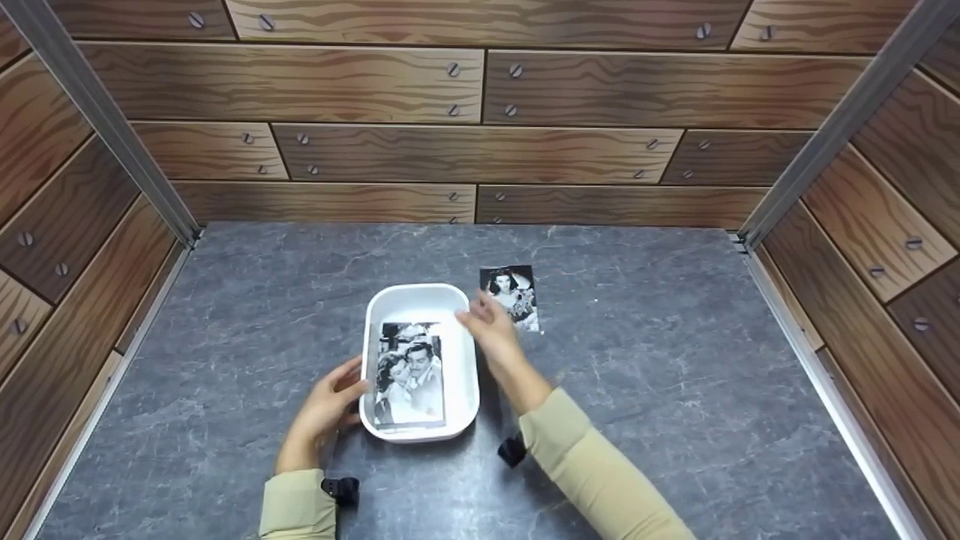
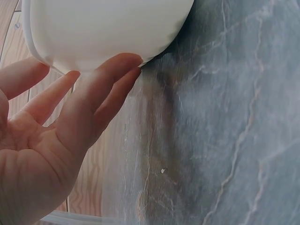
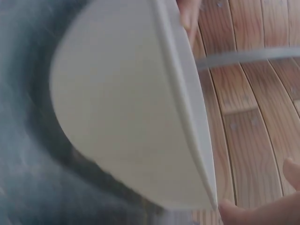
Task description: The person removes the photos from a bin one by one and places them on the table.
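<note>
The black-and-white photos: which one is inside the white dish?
The bigger two-person photo lies inside the white oblong dish; the smaller photo lies on the grey tabletop.

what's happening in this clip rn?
A person is handling a white tray on a grey stone-look table. The left hand touches the tray's left side with straight fingers; the right hand is at its right rim, fingers loose. One black-and-white photo lies inside the tray. A second photo lies on the table just right of the tray, partly behind the right hand.
</note>
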Demonstrator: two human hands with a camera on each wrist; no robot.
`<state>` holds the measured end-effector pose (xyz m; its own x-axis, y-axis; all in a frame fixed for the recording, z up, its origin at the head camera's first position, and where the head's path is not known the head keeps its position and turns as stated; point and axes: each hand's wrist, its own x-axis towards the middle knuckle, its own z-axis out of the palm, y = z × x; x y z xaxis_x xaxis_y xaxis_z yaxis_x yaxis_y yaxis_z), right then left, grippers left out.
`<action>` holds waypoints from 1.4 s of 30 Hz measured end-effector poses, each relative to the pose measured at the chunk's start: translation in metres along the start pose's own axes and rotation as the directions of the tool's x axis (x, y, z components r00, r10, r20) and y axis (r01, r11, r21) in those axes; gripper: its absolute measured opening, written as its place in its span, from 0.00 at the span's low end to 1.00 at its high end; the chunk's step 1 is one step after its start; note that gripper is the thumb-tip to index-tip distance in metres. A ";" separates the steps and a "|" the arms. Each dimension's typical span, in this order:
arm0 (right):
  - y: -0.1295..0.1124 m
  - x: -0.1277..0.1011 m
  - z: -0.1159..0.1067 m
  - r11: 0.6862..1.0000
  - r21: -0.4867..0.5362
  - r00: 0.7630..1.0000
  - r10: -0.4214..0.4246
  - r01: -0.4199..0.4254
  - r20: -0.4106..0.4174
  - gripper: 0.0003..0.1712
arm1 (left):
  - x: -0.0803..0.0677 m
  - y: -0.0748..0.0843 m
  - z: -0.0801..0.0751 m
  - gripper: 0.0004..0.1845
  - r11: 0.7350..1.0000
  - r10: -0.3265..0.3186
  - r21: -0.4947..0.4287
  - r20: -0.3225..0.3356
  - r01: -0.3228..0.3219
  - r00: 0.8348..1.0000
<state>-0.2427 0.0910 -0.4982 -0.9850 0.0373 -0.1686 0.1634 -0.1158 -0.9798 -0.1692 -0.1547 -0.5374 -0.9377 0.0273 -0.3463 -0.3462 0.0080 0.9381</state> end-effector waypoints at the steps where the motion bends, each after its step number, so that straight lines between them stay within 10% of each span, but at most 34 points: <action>1: 0.003 -0.003 0.003 1.000 -0.004 1.000 0.002 -0.002 0.023 0.38 | 0.000 0.000 0.000 0.29 1.000 0.001 0.004 -0.003 -0.001 1.000; 19: 0.036 -0.037 0.048 0.971 -0.154 0.983 0.185 -0.181 0.014 0.43 | 0.000 0.000 0.000 0.29 0.999 0.016 0.039 -0.003 -0.016 1.000; 42: 0.047 -0.027 0.057 0.836 -0.491 0.969 0.234 -0.245 -0.085 0.40 | 0.001 -0.002 -0.001 0.29 0.999 0.026 0.028 -0.001 -0.026 1.000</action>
<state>-0.2117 0.0284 -0.5334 -0.9111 0.0938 -0.4014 0.4053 0.3818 -0.8306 -0.1698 -0.1557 -0.5392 -0.9464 0.0262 -0.3220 -0.3210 0.0357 0.9464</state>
